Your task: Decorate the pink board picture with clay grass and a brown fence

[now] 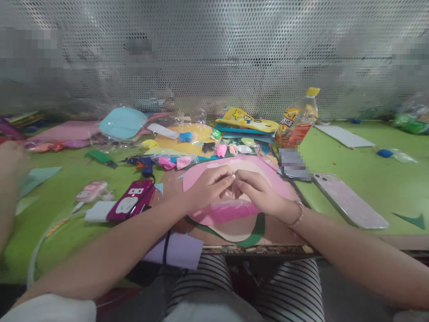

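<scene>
Carries, on a bright green bench (355, 162) with a brown middle section (281, 236), a magenta plastic power block (133, 197) at left; bears a rounded pink-and-cream paper cutout (231, 214) over green paper (258, 231) at centre; holds a pink-backed phone (350, 201) and yellow-capped clear bottle (296, 123) at right.

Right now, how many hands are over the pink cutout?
2: the left hand and the right hand, fingertips close together above the pink cutout. Some fingers are hidden, but neither hand is. Another person's arm is apart, at the left edge.

Left hand (212, 184) and right hand (257, 188) close together, fingers (219, 172) bent.
</scene>
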Action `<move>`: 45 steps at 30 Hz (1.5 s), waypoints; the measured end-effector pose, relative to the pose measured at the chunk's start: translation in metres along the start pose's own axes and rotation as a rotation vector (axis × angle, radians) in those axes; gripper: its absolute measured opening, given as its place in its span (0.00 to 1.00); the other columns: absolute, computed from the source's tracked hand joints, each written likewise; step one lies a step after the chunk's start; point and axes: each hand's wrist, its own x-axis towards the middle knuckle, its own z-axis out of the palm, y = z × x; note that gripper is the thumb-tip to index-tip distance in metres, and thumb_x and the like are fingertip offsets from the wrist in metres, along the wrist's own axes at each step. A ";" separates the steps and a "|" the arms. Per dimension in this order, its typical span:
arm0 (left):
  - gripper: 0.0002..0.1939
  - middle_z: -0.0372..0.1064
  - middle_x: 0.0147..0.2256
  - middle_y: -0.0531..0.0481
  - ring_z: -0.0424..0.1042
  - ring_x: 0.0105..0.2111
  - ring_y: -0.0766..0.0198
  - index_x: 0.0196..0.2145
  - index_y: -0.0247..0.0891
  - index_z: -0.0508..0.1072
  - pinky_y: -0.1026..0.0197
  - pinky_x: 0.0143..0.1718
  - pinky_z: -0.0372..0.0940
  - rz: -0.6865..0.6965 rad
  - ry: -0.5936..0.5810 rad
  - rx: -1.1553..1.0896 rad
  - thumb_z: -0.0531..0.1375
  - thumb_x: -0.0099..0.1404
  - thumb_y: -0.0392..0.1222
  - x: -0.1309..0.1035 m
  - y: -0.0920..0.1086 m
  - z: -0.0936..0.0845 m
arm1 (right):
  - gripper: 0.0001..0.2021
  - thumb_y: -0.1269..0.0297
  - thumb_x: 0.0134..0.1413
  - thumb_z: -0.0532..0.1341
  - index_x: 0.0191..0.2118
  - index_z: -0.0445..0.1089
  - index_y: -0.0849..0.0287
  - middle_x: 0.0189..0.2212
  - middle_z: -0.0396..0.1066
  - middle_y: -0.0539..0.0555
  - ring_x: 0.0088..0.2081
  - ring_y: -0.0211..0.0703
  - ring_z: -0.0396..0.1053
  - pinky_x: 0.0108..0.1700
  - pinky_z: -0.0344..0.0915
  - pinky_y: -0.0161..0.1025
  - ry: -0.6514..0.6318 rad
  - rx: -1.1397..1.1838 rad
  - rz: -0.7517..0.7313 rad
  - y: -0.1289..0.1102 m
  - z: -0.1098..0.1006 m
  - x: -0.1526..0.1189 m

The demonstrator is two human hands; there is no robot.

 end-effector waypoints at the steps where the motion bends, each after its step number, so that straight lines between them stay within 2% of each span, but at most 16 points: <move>1: 0.14 0.59 0.21 0.56 0.59 0.20 0.72 0.25 0.37 0.62 0.66 0.22 0.55 0.003 0.002 0.001 0.50 0.66 0.45 0.000 0.000 0.000 | 0.11 0.68 0.59 0.49 0.26 0.60 0.59 0.24 0.64 0.50 0.27 0.35 0.65 0.29 0.65 0.34 -0.003 0.006 -0.005 0.000 0.000 0.000; 8: 0.14 0.58 0.21 0.57 0.58 0.20 0.72 0.25 0.37 0.61 0.67 0.22 0.54 0.017 0.000 0.021 0.48 0.67 0.43 0.000 0.004 -0.001 | 0.09 0.70 0.55 0.49 0.26 0.60 0.58 0.22 0.63 0.49 0.26 0.36 0.64 0.29 0.64 0.35 -0.003 0.016 0.012 -0.002 0.000 0.000; 11: 0.10 0.56 0.21 0.57 0.55 0.21 0.71 0.24 0.38 0.59 0.66 0.22 0.52 0.020 0.034 0.057 0.52 0.61 0.40 0.000 0.004 0.000 | 0.07 0.70 0.54 0.50 0.26 0.60 0.58 0.23 0.63 0.49 0.26 0.36 0.65 0.29 0.65 0.35 0.006 0.041 0.063 -0.003 0.000 0.001; 14: 0.10 0.54 0.21 0.57 0.53 0.22 0.71 0.22 0.39 0.56 0.65 0.22 0.50 0.049 0.071 0.117 0.57 0.54 0.38 0.001 0.005 0.002 | 0.05 0.70 0.51 0.53 0.26 0.61 0.59 0.24 0.64 0.49 0.28 0.37 0.65 0.32 0.66 0.37 0.004 0.072 0.142 -0.006 0.000 0.002; 19: 0.11 0.53 0.20 0.57 0.52 0.21 0.71 0.21 0.40 0.53 0.65 0.21 0.50 0.123 0.128 0.199 0.56 0.51 0.36 -0.002 0.013 0.006 | 0.05 0.72 0.49 0.54 0.25 0.64 0.60 0.25 0.65 0.49 0.30 0.36 0.66 0.36 0.66 0.37 0.007 0.213 0.202 -0.014 -0.001 0.002; 25: 0.10 0.50 0.19 0.59 0.49 0.19 0.72 0.22 0.40 0.53 0.66 0.21 0.51 0.290 0.231 0.531 0.54 0.50 0.30 -0.014 0.032 0.012 | 0.06 0.76 0.47 0.54 0.25 0.63 0.59 0.23 0.62 0.46 0.27 0.33 0.62 0.31 0.62 0.33 -0.006 0.411 0.107 -0.013 0.001 -0.001; 27: 0.07 0.57 0.25 0.56 0.57 0.24 0.70 0.28 0.40 0.58 0.64 0.25 0.58 0.392 0.282 0.575 0.56 0.52 0.33 -0.017 0.033 0.013 | 0.06 0.74 0.48 0.54 0.25 0.63 0.59 0.23 0.61 0.47 0.26 0.33 0.61 0.30 0.61 0.33 -0.011 0.545 0.076 -0.007 0.001 -0.001; 28: 0.09 0.61 0.30 0.52 0.62 0.30 0.66 0.32 0.40 0.61 0.61 0.30 0.61 0.447 0.338 0.605 0.58 0.53 0.36 -0.017 0.032 0.012 | 0.05 0.73 0.48 0.54 0.25 0.63 0.59 0.23 0.61 0.47 0.26 0.34 0.61 0.31 0.61 0.34 -0.006 0.606 0.078 -0.005 0.000 -0.001; 30: 0.19 0.63 0.41 0.45 0.64 0.42 0.57 0.42 0.39 0.62 0.51 0.42 0.63 0.501 0.404 0.694 0.61 0.55 0.47 -0.015 0.026 0.010 | 0.05 0.70 0.49 0.55 0.25 0.64 0.58 0.23 0.61 0.47 0.26 0.34 0.61 0.31 0.61 0.34 0.011 0.681 0.124 -0.001 -0.002 -0.002; 32: 0.27 0.63 0.45 0.43 0.64 0.46 0.54 0.47 0.39 0.61 0.49 0.46 0.61 0.455 0.334 0.770 0.61 0.57 0.57 -0.012 0.020 0.007 | 0.04 0.69 0.49 0.56 0.25 0.64 0.58 0.22 0.61 0.47 0.25 0.34 0.61 0.30 0.61 0.34 0.014 0.687 0.205 0.001 -0.006 -0.002; 35: 0.25 0.68 0.39 0.47 0.68 0.39 0.59 0.44 0.39 0.64 0.56 0.40 0.65 0.336 0.153 0.782 0.56 0.60 0.62 -0.011 0.014 0.004 | 0.04 0.67 0.51 0.58 0.28 0.66 0.59 0.24 0.62 0.47 0.26 0.33 0.61 0.29 0.60 0.32 -0.067 0.597 0.234 -0.002 -0.015 -0.002; 38: 0.25 0.69 0.34 0.48 0.69 0.36 0.59 0.40 0.37 0.66 0.58 0.37 0.65 0.271 0.158 0.840 0.54 0.60 0.63 -0.013 0.014 0.004 | 0.05 0.65 0.55 0.59 0.32 0.69 0.60 0.27 0.66 0.49 0.29 0.32 0.63 0.32 0.61 0.31 -0.168 0.421 0.193 -0.008 -0.028 0.001; 41: 0.24 0.70 0.34 0.47 0.70 0.36 0.59 0.40 0.37 0.67 0.58 0.37 0.65 0.286 0.194 0.897 0.53 0.62 0.62 -0.015 0.015 0.005 | 0.05 0.66 0.53 0.61 0.29 0.70 0.61 0.24 0.67 0.48 0.27 0.32 0.64 0.31 0.63 0.31 -0.170 0.262 0.191 -0.014 -0.037 0.005; 45: 0.23 0.70 0.35 0.47 0.70 0.37 0.59 0.40 0.36 0.67 0.58 0.38 0.65 0.290 0.181 0.899 0.54 0.62 0.61 -0.015 0.011 0.006 | 0.06 0.64 0.49 0.64 0.27 0.72 0.61 0.22 0.70 0.48 0.24 0.31 0.66 0.28 0.65 0.31 -0.172 0.247 0.306 -0.009 -0.040 0.007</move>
